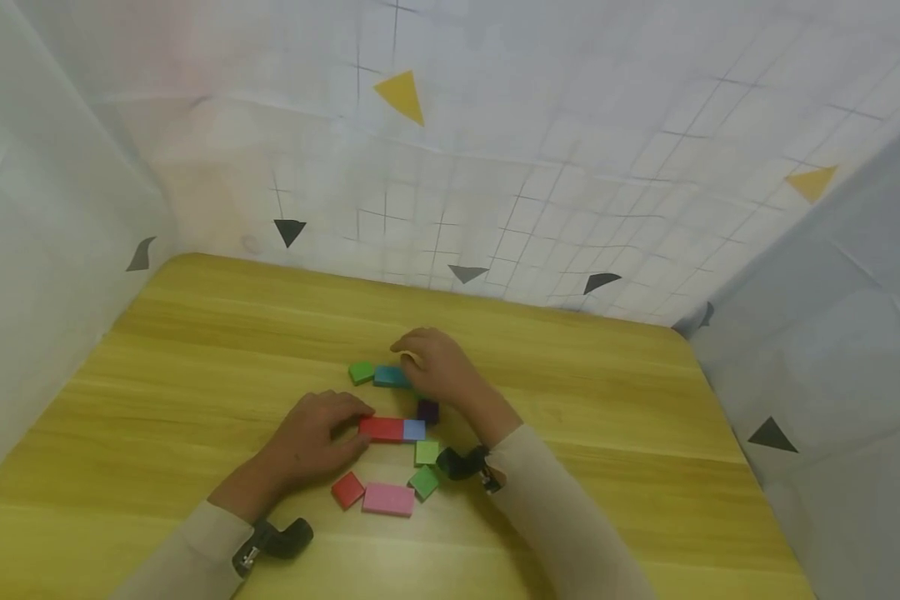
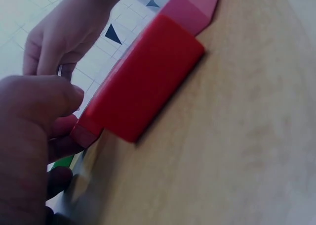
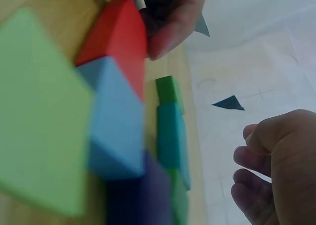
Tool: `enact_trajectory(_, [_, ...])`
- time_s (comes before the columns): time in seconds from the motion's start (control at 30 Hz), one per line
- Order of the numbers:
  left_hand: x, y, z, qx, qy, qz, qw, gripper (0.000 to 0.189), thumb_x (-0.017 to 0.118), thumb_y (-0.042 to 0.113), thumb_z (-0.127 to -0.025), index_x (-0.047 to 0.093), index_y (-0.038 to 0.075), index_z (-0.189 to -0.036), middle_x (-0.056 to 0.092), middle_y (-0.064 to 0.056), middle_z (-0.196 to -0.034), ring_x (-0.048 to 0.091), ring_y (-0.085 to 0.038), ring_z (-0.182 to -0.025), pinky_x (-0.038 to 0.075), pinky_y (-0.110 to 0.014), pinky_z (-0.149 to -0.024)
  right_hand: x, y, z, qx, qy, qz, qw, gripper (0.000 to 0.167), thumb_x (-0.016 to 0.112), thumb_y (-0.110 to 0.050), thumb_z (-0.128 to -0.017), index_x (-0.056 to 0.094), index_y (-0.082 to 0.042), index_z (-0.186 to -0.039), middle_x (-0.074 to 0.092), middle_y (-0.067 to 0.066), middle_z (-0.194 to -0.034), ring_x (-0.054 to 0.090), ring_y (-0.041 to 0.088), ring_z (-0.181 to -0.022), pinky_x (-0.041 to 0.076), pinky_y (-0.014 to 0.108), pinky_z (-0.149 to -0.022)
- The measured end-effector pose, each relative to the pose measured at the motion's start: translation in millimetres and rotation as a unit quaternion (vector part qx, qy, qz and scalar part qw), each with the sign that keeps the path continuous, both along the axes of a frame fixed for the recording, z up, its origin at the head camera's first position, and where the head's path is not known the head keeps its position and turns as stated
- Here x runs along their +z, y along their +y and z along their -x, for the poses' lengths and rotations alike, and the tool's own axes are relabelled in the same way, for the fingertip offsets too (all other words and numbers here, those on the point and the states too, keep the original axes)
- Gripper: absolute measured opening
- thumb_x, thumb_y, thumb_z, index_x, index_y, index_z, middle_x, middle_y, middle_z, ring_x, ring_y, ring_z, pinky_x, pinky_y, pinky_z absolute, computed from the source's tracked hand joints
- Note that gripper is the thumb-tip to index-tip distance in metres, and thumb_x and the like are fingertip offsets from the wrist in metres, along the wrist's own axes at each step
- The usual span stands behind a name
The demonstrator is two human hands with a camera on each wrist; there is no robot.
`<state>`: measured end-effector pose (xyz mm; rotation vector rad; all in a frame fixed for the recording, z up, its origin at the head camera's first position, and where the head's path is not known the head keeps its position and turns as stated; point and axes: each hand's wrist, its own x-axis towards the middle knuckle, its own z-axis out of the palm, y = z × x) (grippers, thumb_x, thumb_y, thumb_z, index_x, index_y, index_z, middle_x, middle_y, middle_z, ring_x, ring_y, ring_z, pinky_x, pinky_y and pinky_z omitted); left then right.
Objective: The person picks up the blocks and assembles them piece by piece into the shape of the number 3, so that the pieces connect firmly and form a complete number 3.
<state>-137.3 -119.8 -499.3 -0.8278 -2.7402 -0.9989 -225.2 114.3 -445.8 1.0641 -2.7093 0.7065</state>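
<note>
My left hand (image 1: 311, 437) grips the left end of a long red block (image 1: 381, 429), thumb on the near side and fingers on the far side. A small blue block (image 1: 414, 430) continues that row, and a dark purple block (image 1: 428, 411) sits at its far right corner. Above a teal block (image 1: 390, 377), my right hand (image 1: 437, 367) hovers with loosely bent fingers. The right wrist view shows that hand (image 3: 291, 160) holding nothing, and a green block (image 3: 180, 200) at the teal one's end. Another green block (image 1: 361, 372) lies left of the teal one.
Nearer me, a light green block (image 1: 426, 452), a green block (image 1: 423, 482), a pink block (image 1: 388, 499) and a red square block (image 1: 347, 490) form a curve. All lie on a wood-patterned table (image 1: 607, 400), with white patterned cloth (image 1: 495, 150) hanging around it.
</note>
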Motion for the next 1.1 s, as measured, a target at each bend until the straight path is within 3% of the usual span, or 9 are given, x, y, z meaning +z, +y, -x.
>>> enact_trajectory(0.37, [-2.4,-1.1,-0.2,0.0,0.007,0.002,1.0,0.029,0.071,0.035,-0.089,0.07,0.027,-0.117,0.066,0.019,-0.115,0.057,-0.003,-0.105,0.046,-0.036,-0.09,-18.0,16,-11.4,-0.008,0.004,0.049,0.9988,0.023,0.061,-0.011,-0.096,0.072,-0.003,-0.115,0.071,0.01,-0.113,0.064,0.027,-0.108,0.051,0.042,-0.094])
enact_trajectory(0.73, [-1.8,-3.0,-2.7,0.001,0.003,-0.004,1.0,0.029,0.071,0.034,-0.09,0.07,0.027,-0.118,0.067,0.018,-0.116,0.058,-0.003,-0.106,0.046,-0.038,-0.09,-28.8,24,-14.7,-0.044,-0.006,0.081,0.9957,0.021,0.061,-0.013,-0.097,0.072,-0.005,-0.113,0.072,0.007,-0.114,0.064,0.025,-0.109,0.051,0.041,-0.094])
enact_trajectory(1.1, [-4.7,-3.6,-2.0,-0.005,0.007,-0.007,0.9999,0.028,0.07,0.036,-0.091,0.07,0.028,-0.118,0.067,0.018,-0.116,0.058,-0.004,-0.105,0.046,-0.037,-0.089,-31.2,28,-17.4,-0.06,-0.02,0.067,0.9958,0.022,0.063,-0.016,-0.098,0.072,-0.006,-0.114,0.072,0.006,-0.114,0.064,0.025,-0.11,0.051,0.041,-0.095])
